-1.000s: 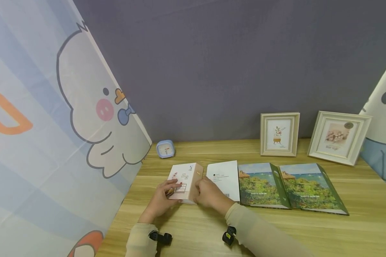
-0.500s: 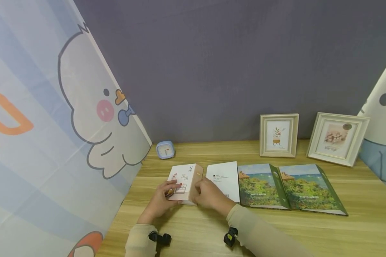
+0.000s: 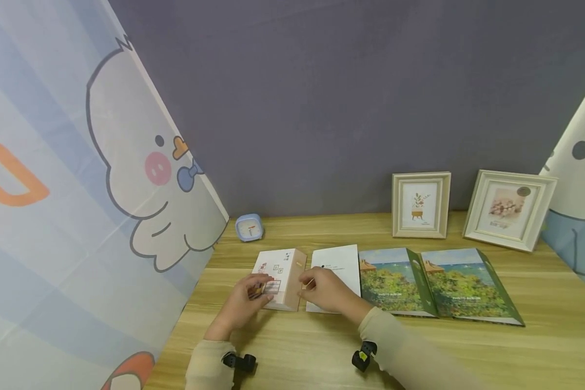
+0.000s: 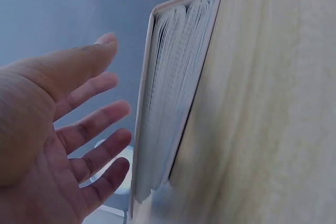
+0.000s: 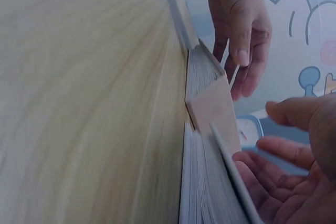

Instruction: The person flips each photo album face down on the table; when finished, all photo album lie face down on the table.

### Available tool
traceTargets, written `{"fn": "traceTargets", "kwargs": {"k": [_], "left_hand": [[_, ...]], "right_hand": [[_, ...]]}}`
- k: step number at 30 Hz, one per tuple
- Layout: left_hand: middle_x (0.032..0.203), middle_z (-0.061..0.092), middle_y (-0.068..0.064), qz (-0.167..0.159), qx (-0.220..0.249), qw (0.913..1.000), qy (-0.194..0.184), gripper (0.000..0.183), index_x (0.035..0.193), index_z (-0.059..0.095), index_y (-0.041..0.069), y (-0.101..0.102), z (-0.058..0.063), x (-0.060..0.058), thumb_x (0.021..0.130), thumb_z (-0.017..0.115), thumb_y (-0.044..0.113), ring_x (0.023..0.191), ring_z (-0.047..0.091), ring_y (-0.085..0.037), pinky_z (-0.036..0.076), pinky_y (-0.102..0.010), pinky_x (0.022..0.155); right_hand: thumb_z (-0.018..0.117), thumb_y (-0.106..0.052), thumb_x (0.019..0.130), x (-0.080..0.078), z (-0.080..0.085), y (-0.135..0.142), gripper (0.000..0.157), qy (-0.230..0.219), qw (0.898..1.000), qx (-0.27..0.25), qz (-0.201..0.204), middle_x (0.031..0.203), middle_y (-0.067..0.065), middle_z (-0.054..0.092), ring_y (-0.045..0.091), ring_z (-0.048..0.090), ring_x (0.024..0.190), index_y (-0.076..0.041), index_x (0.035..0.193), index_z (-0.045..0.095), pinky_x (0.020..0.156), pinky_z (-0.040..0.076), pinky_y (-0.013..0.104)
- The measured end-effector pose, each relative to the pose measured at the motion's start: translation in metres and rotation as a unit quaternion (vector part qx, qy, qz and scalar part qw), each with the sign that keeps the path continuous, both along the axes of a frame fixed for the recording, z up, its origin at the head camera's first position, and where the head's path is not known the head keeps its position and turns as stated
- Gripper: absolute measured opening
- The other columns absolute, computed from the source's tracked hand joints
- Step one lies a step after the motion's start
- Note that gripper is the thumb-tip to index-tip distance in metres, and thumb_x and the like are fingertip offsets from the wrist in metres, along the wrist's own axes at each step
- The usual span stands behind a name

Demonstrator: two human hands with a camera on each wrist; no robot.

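Observation:
A thick white photo album with a pale pink spine and small printed drawings lies at the left of the table. Above its near left part hovers my left hand, and the left wrist view shows its fingers spread, apart from the cover. My right hand is to the right of that album's spine, over a second white album lying back cover up. Its fingers are loosely bent and hold nothing. The right wrist view shows the page edges of the second album beside the right hand's fingers.
Two green photo albums with a painted landscape lie side by side to the right. At the back stand a small blue clock, a cream picture frame and another frame. A grey backdrop closes the far side.
My right hand has come away from the first album's spine and moved right, over the second white album. My left hand has loosened from the cover and drawn slightly nearer to me.

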State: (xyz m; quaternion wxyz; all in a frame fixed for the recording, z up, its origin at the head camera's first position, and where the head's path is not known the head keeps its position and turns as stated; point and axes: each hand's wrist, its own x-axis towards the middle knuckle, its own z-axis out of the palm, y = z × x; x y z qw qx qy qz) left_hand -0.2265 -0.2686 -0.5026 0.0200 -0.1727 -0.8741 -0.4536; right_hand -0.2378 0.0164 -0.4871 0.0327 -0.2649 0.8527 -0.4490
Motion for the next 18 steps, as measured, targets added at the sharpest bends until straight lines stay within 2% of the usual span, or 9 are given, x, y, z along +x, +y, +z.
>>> {"fn": "traceTargets", "kwargs": {"k": [5, 8, 13, 18], "left_hand": [[0.143, 0.06, -0.015, 0.005, -0.006, 0.9995, 0.03, 0.04, 0.13, 0.071, 0.004, 0.005, 0.007, -0.004, 0.092, 0.082, 0.009, 0.14, 0.05, -0.037, 0.043, -0.054, 0.114], [0.145, 0.059, -0.019, 0.011, -0.013, 0.9977, 0.066, 0.04, 0.131, 0.07, 0.001, 0.006, 0.01, -0.008, 0.094, 0.081, 0.011, 0.14, 0.049, -0.041, 0.038, -0.06, 0.116], [0.151, 0.053, -0.018, 0.036, -0.027, 0.9924, 0.115, 0.055, 0.145, 0.061, 0.009, 0.009, 0.013, -0.012, 0.096, 0.08, 0.025, 0.141, 0.047, -0.042, 0.037, -0.066, 0.114], [0.159, 0.045, -0.015, 0.032, -0.057, 0.9898, 0.126, 0.069, 0.156, 0.049, 0.015, 0.015, 0.019, -0.017, 0.098, 0.076, 0.039, 0.146, 0.04, -0.04, 0.035, -0.067, 0.115]], "right_hand": [[0.073, -0.019, 0.101, 0.003, 0.0, 0.023, 0.025, 0.028, 0.999, -0.026, -0.009, 0.114, 0.002, 0.07, 0.014, 0.067, 0.097, -0.011, 0.124, 0.074, 0.082, 0.058, 0.031], [0.073, -0.021, 0.101, 0.004, 0.004, 0.041, 0.024, 0.039, 0.998, -0.042, -0.023, 0.114, 0.001, 0.07, 0.012, 0.067, 0.097, -0.013, 0.124, 0.074, 0.084, 0.058, 0.031], [0.072, -0.026, 0.102, 0.003, 0.016, 0.077, 0.038, 0.057, 0.998, -0.02, -0.03, 0.123, 0.006, 0.069, 0.018, 0.067, 0.107, -0.015, 0.138, 0.065, 0.093, 0.057, 0.043], [0.073, -0.028, 0.102, 0.008, 0.025, 0.124, 0.051, 0.069, 0.996, 0.005, -0.049, 0.133, 0.009, 0.066, 0.029, 0.065, 0.119, -0.014, 0.148, 0.056, 0.095, 0.056, 0.056]]}}
